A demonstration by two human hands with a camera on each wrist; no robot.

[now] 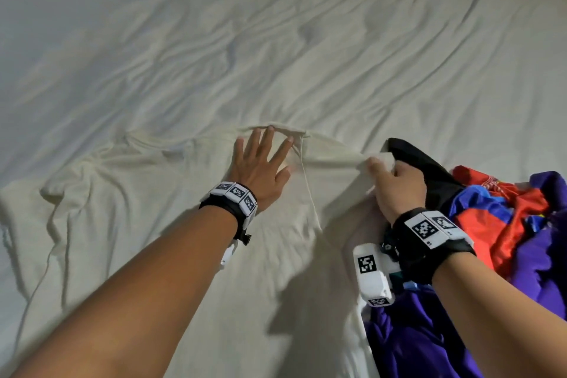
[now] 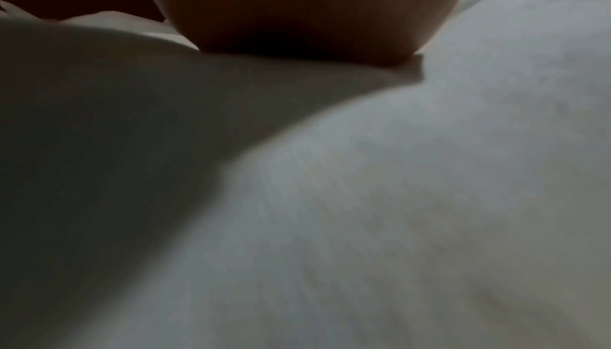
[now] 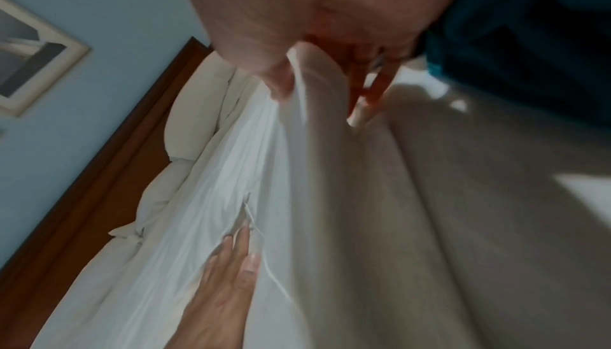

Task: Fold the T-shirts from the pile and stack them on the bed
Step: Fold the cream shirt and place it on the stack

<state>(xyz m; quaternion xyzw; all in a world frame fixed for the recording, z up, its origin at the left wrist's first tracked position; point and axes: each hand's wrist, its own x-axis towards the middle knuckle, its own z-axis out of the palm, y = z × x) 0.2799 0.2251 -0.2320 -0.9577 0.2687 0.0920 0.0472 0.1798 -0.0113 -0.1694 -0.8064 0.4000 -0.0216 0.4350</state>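
A cream T-shirt [image 1: 159,193] lies spread face-up or face-down (which, I cannot tell) on the bed [image 1: 276,24], its long axis running from the neckline just past the left fingertips back toward the person, with one sleeve trailing off beyond the little-finger side of the left hand [image 1: 260,167]. That hand lies flat with fingers [image 1: 270,139] straight and splayed, pressing the cloth just short of the collar; it holds nothing, it only pins. Off its thumb side, near but apart, the right hand [image 1: 395,187] has thumb and curled fingers pinched on a bunch of the same shirt at what looks like the other shoulder or sleeve; the right wrist view shows the fabric drawn into taut ridges running from that pinch toward the flat left hand. A loose thread or drawcord lies on the cloth between the two hands. Just behind and outward of the right knuckles sits the pile [image 1: 506,224] of unfolded shirts, black, red, blue and purple, touching the cream shirt's edge. The coming move, as I judge it, turns on this: the gripped corner lies crosswise from the pinned middle, so the right hand is the nearer one to pull it outward flat or carry it inward over the long axis, while the left holds the body still. No folded stack is visible.
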